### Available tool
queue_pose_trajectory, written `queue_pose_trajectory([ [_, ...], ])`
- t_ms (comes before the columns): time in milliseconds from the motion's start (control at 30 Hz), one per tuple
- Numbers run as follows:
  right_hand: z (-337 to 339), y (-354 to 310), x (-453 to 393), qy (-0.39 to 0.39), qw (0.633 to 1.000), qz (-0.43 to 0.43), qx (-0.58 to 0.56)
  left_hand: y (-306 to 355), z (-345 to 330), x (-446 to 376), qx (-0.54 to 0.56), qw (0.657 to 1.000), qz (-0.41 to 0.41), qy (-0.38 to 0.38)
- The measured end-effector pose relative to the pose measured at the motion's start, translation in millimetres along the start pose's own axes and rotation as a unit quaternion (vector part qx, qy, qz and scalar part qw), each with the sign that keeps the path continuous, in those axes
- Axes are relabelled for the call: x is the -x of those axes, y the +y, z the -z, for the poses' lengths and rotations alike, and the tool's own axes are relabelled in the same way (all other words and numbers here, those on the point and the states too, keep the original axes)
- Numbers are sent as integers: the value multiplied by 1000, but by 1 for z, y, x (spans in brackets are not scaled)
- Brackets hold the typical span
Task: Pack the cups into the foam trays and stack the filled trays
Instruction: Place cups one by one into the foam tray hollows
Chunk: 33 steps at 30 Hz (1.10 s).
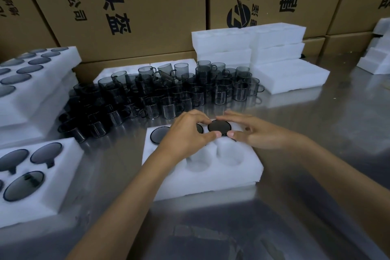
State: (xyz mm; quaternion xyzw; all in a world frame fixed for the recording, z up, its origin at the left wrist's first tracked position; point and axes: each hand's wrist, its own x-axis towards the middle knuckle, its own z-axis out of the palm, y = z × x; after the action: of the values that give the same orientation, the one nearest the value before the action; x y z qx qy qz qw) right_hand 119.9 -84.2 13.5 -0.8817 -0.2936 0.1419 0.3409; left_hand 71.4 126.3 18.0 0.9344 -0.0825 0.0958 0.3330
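While both hands pinch one dark cup over the foam tray — two pockets gape unfilled.

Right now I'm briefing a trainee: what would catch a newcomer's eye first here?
Both hands, left and right, seat a dark cup in the foam tray at centre. Behind it stands a crowd of smoky glass cups; stacked empty trays rise further back.

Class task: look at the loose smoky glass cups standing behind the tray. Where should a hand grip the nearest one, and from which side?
Grip the nearest cup round its glass body from above: it stands upright, neighbours crowd its sides, and the top is free.
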Motion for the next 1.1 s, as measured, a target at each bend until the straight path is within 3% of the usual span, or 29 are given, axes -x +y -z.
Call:
queue_pose_trajectory([
  [200,23,-12,-17,-18,999,-29,-33,5,11,-15,-8,998,43,-54],
  [333,31,-4,-60,155,983,-52,-80,-2,14,-25,66,996,46,-48],
  [500,46,-4,-124,226,972,-62,14,-11,2,-30,91,995,24,16],
  [667,49,-7,-178,201,950,-87,224,-20,0,-33,114,993,6,23],
  [733,46,-5,-189,226,932,-92,266,-22,-1,-35,120,993,-2,22],
  [833,44,-2,-196,283,916,-61,276,-23,-2,-36,121,992,-7,23],
  [933,45,-3,-195,284,913,-35,291,-24,-1,-37,114,993,-7,27],
  [1100,51,-15,-171,264,948,36,175,-23,1,-34,119,992,5,45],
])
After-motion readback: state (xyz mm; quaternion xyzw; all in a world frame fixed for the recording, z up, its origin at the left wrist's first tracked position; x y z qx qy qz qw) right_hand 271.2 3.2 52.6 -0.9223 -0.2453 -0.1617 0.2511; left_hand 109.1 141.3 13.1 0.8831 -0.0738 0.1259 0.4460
